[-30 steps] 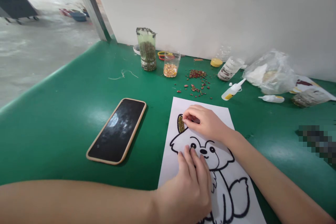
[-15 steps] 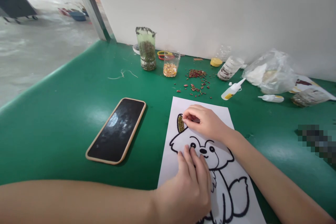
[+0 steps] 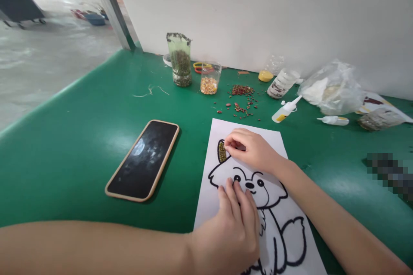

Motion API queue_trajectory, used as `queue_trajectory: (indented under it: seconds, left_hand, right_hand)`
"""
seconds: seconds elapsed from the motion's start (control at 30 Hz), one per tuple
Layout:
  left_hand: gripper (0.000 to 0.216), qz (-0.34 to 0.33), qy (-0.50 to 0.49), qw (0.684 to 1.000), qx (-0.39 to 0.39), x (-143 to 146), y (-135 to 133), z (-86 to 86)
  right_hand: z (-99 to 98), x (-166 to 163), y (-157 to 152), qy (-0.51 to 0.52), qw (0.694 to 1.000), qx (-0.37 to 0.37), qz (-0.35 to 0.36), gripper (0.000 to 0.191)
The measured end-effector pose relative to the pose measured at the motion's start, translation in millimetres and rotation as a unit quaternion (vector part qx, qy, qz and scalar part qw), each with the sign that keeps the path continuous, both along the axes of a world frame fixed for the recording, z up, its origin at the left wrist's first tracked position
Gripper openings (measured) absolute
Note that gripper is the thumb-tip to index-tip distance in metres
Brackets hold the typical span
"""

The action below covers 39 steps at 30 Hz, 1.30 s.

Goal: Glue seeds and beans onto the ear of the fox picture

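A white sheet [image 3: 206,206] bears a black-outlined cartoon fox [image 3: 274,193]. Small greenish seeds [image 3: 222,152] lie in rows inside the ear on the left. My right hand [image 3: 250,148] rests on the paper beside that ear, thumb and forefinger pinched together at its right edge. Whatever the fingertips hold is hidden or too small to make out. Lower down, my left hand [image 3: 232,223] lies flat on the fox's face and body, fingers stretched out, holding nothing and covering part of the drawing.
Left of the paper lies a phone [image 3: 143,161]. Behind stand a green cup of seeds [image 3: 181,60] and a clear cup of corn kernels [image 3: 209,84]. Reddish beans [image 3: 243,91] are scattered near a glue bottle [image 3: 285,111], a smaller bottle [image 3: 334,120] and a plastic bag [image 3: 335,88].
Both hands and the paper look the same as before. Far off at the upper left, a person's legs have changed position.
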<state>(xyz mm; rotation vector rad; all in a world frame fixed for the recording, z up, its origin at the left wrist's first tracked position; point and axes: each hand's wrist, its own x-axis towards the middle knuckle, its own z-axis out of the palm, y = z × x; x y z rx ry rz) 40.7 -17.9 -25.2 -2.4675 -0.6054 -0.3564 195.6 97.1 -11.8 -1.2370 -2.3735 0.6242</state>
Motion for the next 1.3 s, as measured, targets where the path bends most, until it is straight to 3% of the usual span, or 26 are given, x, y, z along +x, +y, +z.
queue_trajectory:
  seconds: [0.27, 0.5, 0.73, 0.9, 1.03, 1.3]
  left_hand:
    - [0.043, -0.001, 0.002, 1.0, 0.002, -0.3, -0.1, 0.8]
    - [0.042, 0.002, 0.012, 1.0, 0.006, -0.8, 0.2, 1.7]
    - [0.043, -0.002, 0.02, 1.0, 0.006, -1.0, 1.5, 3.8]
    - [0.043, -0.003, 0.011, 1.0, 0.003, -1.4, -1.1, 2.7]
    - [0.044, -0.001, 0.0, 1.0, 0.008, -1.8, -1.5, 0.9]
    - [0.044, -0.002, 0.0, 1.0, 0.008, -1.6, -0.1, 1.3]
  right_hand:
    - [0.3, 3.8, 2.5, 0.022, 1.0, 0.007, -0.017, 0.006]
    - [-9.5, 27.1, 20.2, 0.027, 0.976, 0.138, -0.165, 0.014]
    - [-11.2, 33.3, 39.4, -0.08, 0.952, 0.235, -0.178, 0.023]
    - [-2.1, 29.7, 61.6, -0.143, 0.945, 0.235, -0.179, 0.021]
    - [4.6, 28.4, 77.3, -0.154, 0.958, 0.204, -0.13, 0.013]
    - [-0.1, 25.6, 77.4, -0.167, 0.971, 0.144, -0.093, 0.007]
